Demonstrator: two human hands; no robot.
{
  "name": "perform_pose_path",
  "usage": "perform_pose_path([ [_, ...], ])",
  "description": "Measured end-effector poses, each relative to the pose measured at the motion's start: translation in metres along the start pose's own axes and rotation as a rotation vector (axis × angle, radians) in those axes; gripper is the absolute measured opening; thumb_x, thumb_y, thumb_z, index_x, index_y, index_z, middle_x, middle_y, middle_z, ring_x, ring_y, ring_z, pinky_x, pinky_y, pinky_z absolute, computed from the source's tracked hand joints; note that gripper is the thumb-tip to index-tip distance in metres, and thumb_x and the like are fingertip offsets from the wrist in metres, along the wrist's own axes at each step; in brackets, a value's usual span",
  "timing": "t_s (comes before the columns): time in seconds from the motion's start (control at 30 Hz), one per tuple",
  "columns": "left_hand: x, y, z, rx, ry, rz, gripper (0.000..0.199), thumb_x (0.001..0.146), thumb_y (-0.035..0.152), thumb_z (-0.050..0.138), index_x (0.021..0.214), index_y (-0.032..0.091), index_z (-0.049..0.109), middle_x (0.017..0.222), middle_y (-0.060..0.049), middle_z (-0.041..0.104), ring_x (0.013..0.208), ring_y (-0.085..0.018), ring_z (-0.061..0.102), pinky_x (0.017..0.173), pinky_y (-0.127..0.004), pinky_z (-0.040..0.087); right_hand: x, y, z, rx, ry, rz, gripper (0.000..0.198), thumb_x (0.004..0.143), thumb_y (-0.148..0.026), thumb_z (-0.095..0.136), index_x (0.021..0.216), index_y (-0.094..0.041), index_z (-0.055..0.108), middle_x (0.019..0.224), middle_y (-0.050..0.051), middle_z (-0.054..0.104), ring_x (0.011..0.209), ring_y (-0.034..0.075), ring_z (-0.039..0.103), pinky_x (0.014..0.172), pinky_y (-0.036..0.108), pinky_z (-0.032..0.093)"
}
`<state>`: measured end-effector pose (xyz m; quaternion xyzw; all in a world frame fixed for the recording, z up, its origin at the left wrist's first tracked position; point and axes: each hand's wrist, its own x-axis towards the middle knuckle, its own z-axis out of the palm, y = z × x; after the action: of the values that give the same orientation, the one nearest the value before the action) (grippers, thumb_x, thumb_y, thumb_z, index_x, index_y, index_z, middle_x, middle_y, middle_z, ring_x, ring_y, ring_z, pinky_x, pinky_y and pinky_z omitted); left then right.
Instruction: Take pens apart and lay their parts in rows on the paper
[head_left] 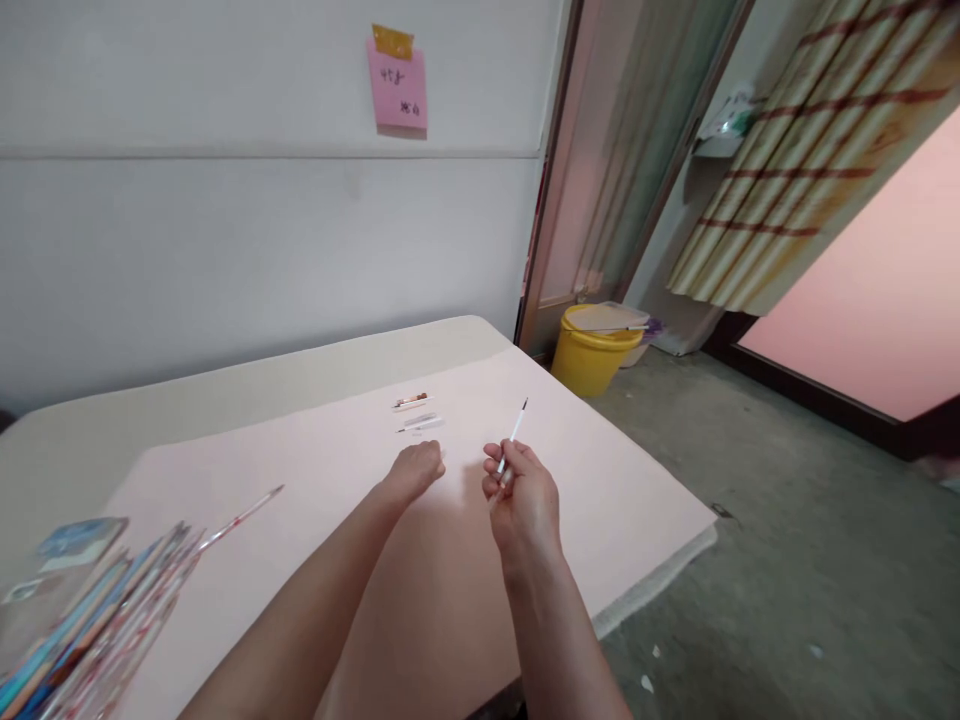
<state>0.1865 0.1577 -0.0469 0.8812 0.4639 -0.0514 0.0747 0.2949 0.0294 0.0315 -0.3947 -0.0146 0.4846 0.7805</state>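
Observation:
My right hand (525, 492) is closed around a thin white pen refill (514, 430) with a dark tip, which points up and away from me. My left hand (417, 470) hovers low over the pink sheet with its fingers curled together; whatever they may hold is hidden. Just beyond it lie a clear pen part (421, 419) and a slim dark-tipped piece (409, 430). Farther back rests a short brown and white pen part (411, 400).
A pink sheet (600, 480) covers much of the pale table (247, 375). At the left lies a blurred bundle of pens and refills (120, 620) beside a blue and white packet (75, 545). A yellow bucket (589, 355) stands on the floor past the right edge.

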Motion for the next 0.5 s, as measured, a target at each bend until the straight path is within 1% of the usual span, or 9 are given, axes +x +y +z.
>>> perform_pose_path([
  [0.13, 0.019, 0.000, 0.006, -0.007, -0.028, 0.068, 0.021, 0.083, 0.021, 0.040, 0.096, 0.015, 0.056, 0.093, -0.011, 0.063, 0.086, -0.023, 0.060, 0.074, -0.032, 0.043, 0.001, -0.002, -0.001, 0.017, -0.014, 0.017, 0.014, 0.072, -0.020, 0.063, 0.079, -0.017, 0.051, 0.070, 0.001, 0.064, 0.051, 0.007, 0.052, 0.038, 0.014, 0.031],
  [0.23, 0.026, 0.000, 0.006, -0.015, -0.029, 0.091, 0.020, 0.083, 0.023, 0.041, 0.093, 0.015, 0.057, 0.090, -0.011, 0.063, 0.084, -0.023, 0.060, 0.072, -0.032, 0.043, 0.000, -0.002, -0.001, 0.007, -0.006, 0.030, 0.015, 0.071, -0.021, 0.063, 0.079, -0.017, 0.051, 0.070, 0.001, 0.064, 0.052, 0.007, 0.052, 0.039, 0.014, 0.032],
  [0.3, 0.025, -0.002, 0.004, -0.026, -0.018, 0.101, 0.020, 0.085, 0.027, 0.042, 0.093, 0.015, 0.056, 0.091, -0.011, 0.062, 0.085, -0.023, 0.059, 0.073, -0.032, 0.042, -0.001, -0.002, -0.001, -0.005, -0.006, 0.031, 0.015, 0.072, -0.021, 0.063, 0.079, -0.017, 0.051, 0.071, 0.001, 0.064, 0.052, 0.007, 0.052, 0.039, 0.014, 0.032],
  [0.43, 0.018, -0.006, 0.002, -0.071, 0.031, 0.118, 0.026, 0.087, 0.036, 0.043, 0.099, 0.016, 0.053, 0.101, -0.011, 0.058, 0.092, -0.023, 0.056, 0.077, -0.031, 0.040, -0.001, -0.002, -0.001, -0.043, -0.008, 0.026, 0.014, 0.072, -0.021, 0.062, 0.078, -0.018, 0.050, 0.071, 0.000, 0.064, 0.051, 0.007, 0.052, 0.038, 0.015, 0.032],
  [0.5, 0.015, -0.010, 0.003, -0.100, 0.052, 0.111, 0.026, 0.086, 0.038, 0.045, 0.099, 0.016, 0.053, 0.104, -0.010, 0.056, 0.094, -0.022, 0.054, 0.077, -0.030, 0.039, 0.000, -0.001, -0.002, -0.058, -0.007, 0.025, 0.013, 0.072, -0.022, 0.061, 0.078, -0.018, 0.050, 0.070, 0.000, 0.064, 0.051, 0.007, 0.052, 0.037, 0.015, 0.032],
])
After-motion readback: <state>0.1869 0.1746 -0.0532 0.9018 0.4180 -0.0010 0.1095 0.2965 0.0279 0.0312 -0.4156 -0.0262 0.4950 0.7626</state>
